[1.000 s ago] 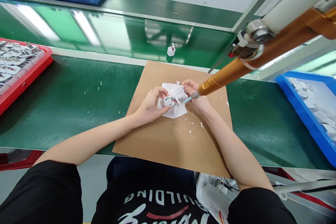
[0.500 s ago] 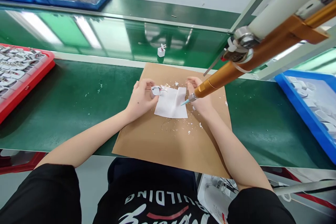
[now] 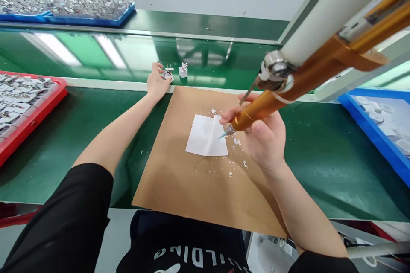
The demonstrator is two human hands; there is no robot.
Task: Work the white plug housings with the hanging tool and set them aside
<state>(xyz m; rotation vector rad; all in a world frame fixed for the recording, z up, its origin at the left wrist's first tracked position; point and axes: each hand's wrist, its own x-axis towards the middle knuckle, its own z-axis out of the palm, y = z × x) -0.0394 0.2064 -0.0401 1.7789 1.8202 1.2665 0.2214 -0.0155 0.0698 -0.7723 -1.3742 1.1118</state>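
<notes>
My left hand [image 3: 156, 83] reaches out to the rail at the green belt's near edge. Its fingers are closed on a white charger housing [image 3: 167, 75], with a small pronged part [image 3: 169, 68] just above it. To its right, another white charger [image 3: 183, 71] stands on the belt with metal prongs on top. My right hand [image 3: 265, 136] is palm up behind and below an orange pen-like tool [image 3: 256, 111] with a pale blue tip. Its fingers are spread, and I cannot tell whether they touch the tool. Beneath the tip lies a creased white paper [image 3: 201, 136].
A brown cardboard sheet [image 3: 192, 192] with white scraps covers the bench middle. At left is a red tray [image 3: 35, 123] of charger parts, at right a blue tray [image 3: 378, 136] of white housings. Another blue tray [image 3: 118, 21], heaped with metal-pronged parts, stands on the back shelf [image 3: 205, 23].
My left hand has moved from the paper up and left to the belt edge with the charger housing. The right hand has turned palm up around the orange tool. The view has tilted slightly.
</notes>
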